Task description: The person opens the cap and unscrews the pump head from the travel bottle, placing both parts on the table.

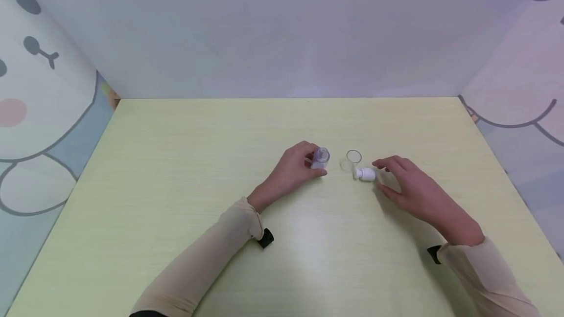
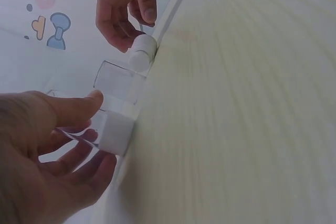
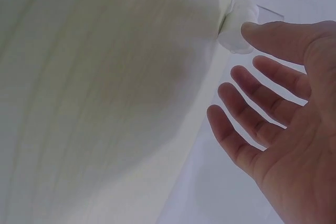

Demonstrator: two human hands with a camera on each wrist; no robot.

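Observation:
With thumb and curled fingers, my left hand (image 1: pixel 294 164) holds a clear container (image 1: pixel 321 158) upright at the table's middle; its lower part (image 2: pixel 116 132) is white. To its right stands a clear, thin-walled cylinder (image 2: pixel 119 83), its round rim seen from above in the head view. Beside that, a small white bottle (image 1: pixel 365 174) lies on its side, narrower end toward the left. My right hand (image 1: pixel 414 187) hovers at the bottle's right end, thumb and fingers spread apart. In the right wrist view the thumb overlaps the bottle (image 3: pixel 237 32); whether they touch I cannot tell.
A pale wood-grain table (image 1: pixel 198 150) carries all these things. Behind it rises a plain pale wall (image 1: pixel 282 33). Side panels with cartoon figures (image 1: pixel 44 87) flank the table at left and right.

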